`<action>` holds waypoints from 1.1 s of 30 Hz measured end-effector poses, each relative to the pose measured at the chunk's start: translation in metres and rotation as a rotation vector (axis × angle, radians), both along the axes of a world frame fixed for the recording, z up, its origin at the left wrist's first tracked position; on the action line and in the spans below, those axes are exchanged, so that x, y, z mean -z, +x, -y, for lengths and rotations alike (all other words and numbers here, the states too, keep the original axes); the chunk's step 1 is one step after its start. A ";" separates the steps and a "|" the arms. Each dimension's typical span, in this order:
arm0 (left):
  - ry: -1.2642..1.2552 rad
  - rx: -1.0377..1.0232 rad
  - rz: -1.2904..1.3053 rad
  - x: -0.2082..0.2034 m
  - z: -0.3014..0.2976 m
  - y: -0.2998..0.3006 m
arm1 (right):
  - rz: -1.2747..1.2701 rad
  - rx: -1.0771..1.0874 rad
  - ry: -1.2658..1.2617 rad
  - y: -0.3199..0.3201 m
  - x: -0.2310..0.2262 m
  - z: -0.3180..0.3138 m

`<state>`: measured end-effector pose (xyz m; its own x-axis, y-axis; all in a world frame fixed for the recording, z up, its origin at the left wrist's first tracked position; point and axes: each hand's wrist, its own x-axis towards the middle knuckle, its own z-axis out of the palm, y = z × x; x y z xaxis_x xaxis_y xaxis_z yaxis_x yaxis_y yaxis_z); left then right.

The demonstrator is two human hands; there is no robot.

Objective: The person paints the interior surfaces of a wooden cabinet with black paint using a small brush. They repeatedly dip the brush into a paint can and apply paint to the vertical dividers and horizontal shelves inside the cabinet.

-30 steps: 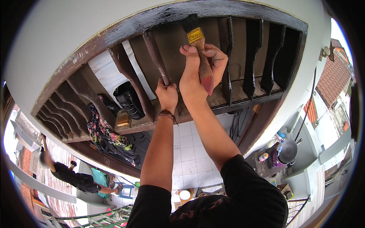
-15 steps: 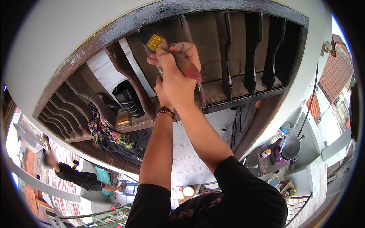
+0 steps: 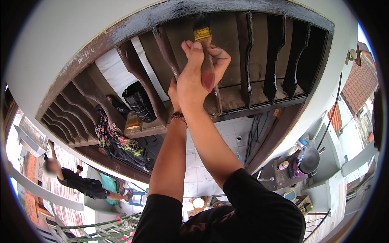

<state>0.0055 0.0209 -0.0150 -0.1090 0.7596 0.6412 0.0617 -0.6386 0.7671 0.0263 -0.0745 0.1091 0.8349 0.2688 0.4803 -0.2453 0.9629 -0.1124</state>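
My right hand (image 3: 192,85) is closed round the wooden handle of a paintbrush (image 3: 208,65), which has a yellow metal band and a red handle end. Its dark bristles point up at the inner side of the frame's dark-painted top bar (image 3: 174,16). Just behind the right wrist, my left hand (image 3: 173,97) is raised by the lower rail, near a brown wavy slat (image 3: 167,50); its fingers are mostly hidden. Several slats at the right (image 3: 274,60) carry glossy black paint, while those at the left (image 3: 87,91) look brown and dull.
On the lower ledge stand a black paint-streaked container (image 3: 139,101) and a small wooden block (image 3: 133,121). A flowered cloth (image 3: 117,137) hangs over the ledge. Below are a table with a dark pan (image 3: 309,160) and a green ladder (image 3: 101,233). Another person (image 3: 83,184) stands lower left.
My right hand has moved to the right with the paintbrush, whose bristles now point more straight up. My left hand stays close behind the right wrist.
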 end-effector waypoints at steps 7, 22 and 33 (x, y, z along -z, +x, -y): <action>-0.021 -0.042 -0.011 -0.005 0.006 -0.008 | 0.208 -0.218 -0.078 -0.008 -0.001 0.022; -0.152 -0.044 0.008 -0.009 0.009 0.000 | 0.465 -0.070 -0.031 0.064 -0.032 0.009; -0.005 -0.107 -0.053 -0.018 0.020 0.001 | 0.795 0.873 0.059 0.052 0.025 -0.031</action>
<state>0.0067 0.0008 0.0027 -0.1554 0.7485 0.6446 0.1696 -0.6227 0.7639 0.0784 -0.0437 0.0838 0.1851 -0.2849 0.9405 0.6173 0.7784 0.1143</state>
